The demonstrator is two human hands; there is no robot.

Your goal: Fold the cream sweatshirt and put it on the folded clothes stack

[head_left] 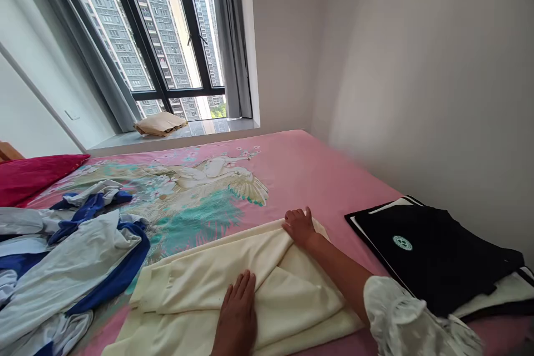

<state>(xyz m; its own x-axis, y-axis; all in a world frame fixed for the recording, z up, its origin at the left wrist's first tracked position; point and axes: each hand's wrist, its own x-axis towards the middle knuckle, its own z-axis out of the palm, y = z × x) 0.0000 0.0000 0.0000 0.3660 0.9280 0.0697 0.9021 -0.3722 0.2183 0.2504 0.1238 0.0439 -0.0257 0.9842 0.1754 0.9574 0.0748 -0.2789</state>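
A folded, cream-coloured fabric garment lies at lower centre on the pink, bird-patterned bedsheet, directly beneath the flat, outspread left hand and the right hand, whose bent fingers touch its upper edge, grip indeterminable.

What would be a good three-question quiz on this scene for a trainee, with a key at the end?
1. True or false: the near hand and the far hand both touch the cream cloth.
2. What is the main colour of the badged garment: A, white; B, black; or C, red?
3. Fill in: the blue-and-white clothes lie toward the picture's ____ side.

Key: 1, true; 2, B; 3, left.
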